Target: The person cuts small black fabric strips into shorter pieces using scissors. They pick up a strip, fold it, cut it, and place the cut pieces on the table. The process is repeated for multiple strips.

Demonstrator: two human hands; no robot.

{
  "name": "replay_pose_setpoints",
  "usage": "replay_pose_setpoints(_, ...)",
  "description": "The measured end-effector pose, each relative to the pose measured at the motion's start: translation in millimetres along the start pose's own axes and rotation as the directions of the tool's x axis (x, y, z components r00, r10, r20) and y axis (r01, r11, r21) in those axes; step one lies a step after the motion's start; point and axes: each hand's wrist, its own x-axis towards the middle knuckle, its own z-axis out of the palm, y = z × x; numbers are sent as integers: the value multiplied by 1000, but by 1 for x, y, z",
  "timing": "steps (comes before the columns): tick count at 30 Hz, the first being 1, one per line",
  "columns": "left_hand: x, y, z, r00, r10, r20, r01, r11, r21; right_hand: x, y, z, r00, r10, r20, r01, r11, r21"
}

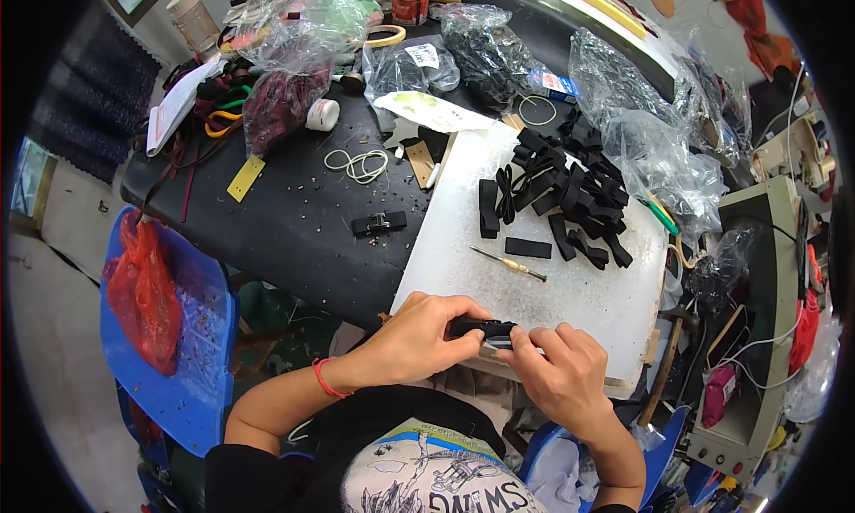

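Note:
My left hand (417,335) and my right hand (563,369) meet over the near edge of a white board (445,246). Both pinch a short black strap (472,327), folded flat between the fingertips; its lower side is partly hidden by my thumbs. Ahead of them on the board lies a thin pointed tool with a yellowish handle (512,264). Beyond it is a heap of black folded straps (579,192), with a single strap (527,248) lying apart. Left of the board, another black strap with a metal buckle (378,223) rests on the dark table (294,237).
Clear plastic bags (485,50) crowd the table's far side. Scissors with orange handles (223,124), a yellow card (245,178) and a coiled cord (358,166) lie left. A hammer (666,366) is beside the board's right edge. A blue chair (200,335) holds a red bag (147,308).

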Motion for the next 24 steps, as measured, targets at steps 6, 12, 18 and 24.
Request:
replay_pose_setpoints(6, -5, -21, 31, 811, 511, -286, -379, 830, 408, 8, -3, -5, 986, 87, 144, -93, 995, 37)
replay_pose_setpoints(12, -3, -22, 27, 769, 603, -212, -455, 749, 481, 7, -2, -2, 884, 346, 314, -426, 873, 238)
replay_pose_setpoints(18, 1, -7, 3, 938, 236, -253, -247, 969, -13, 2, -3, -20, 789, 567, 238, -591, 592, 549)
replay_pose_setpoints(24, 0, 12, 0, 992, 71, -106, -76, 996, -36, 8, -15, 26, 639, 662, 392, -592, 99, 800)
